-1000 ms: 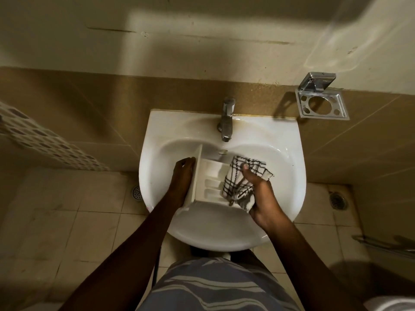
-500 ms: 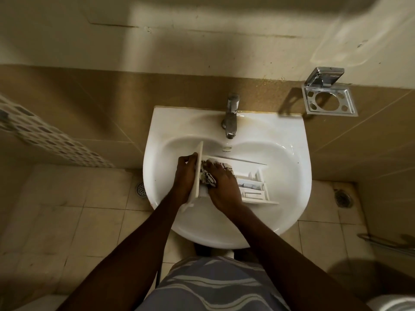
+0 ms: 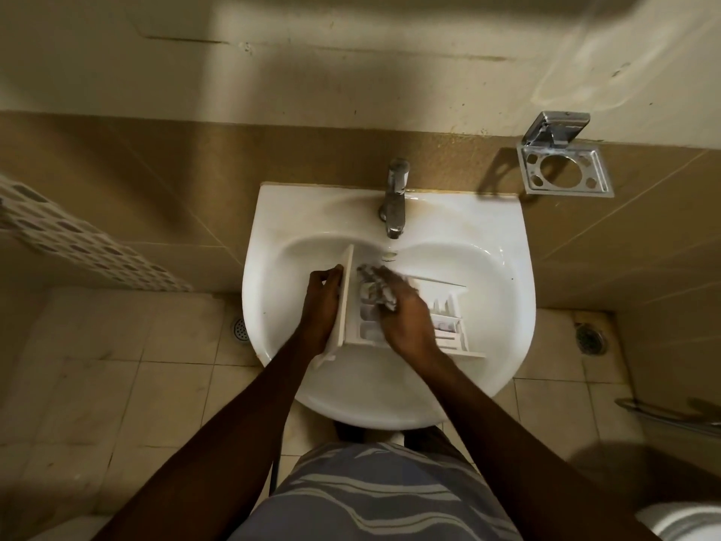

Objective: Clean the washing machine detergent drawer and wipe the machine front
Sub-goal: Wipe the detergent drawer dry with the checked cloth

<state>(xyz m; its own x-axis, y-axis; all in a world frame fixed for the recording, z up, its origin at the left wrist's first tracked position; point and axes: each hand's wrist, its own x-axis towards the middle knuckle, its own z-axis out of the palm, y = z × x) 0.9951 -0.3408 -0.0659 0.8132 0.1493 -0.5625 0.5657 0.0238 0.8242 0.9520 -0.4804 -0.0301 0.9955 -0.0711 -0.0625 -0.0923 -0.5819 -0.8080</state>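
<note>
A white plastic detergent drawer (image 3: pixel 448 326) lies inside the white wash basin (image 3: pixel 487 267), its flat front panel standing up on the left. My left hand (image 3: pixel 322 302) grips that front panel from the outside. My right hand (image 3: pixel 405 318) holds a bunched checked cloth (image 3: pixel 374 292) and presses it into the drawer's left compartments, just behind the panel. The cloth is blurred and mostly hidden under my fingers. The washing machine is out of view.
A chrome tap (image 3: pixel 394 201) stands at the back of the basin, with no water visibly running. A metal holder (image 3: pixel 565 165) hangs on the tiled wall to the right. Floor drains (image 3: pixel 240 329) sit on both sides, and a metal bar (image 3: pixel 663 415) lies lower right.
My right hand carried the cloth from the drawer's right end to the left compartments by the front panel and shifted it slightly farther back. My left hand kept its grip on the panel.
</note>
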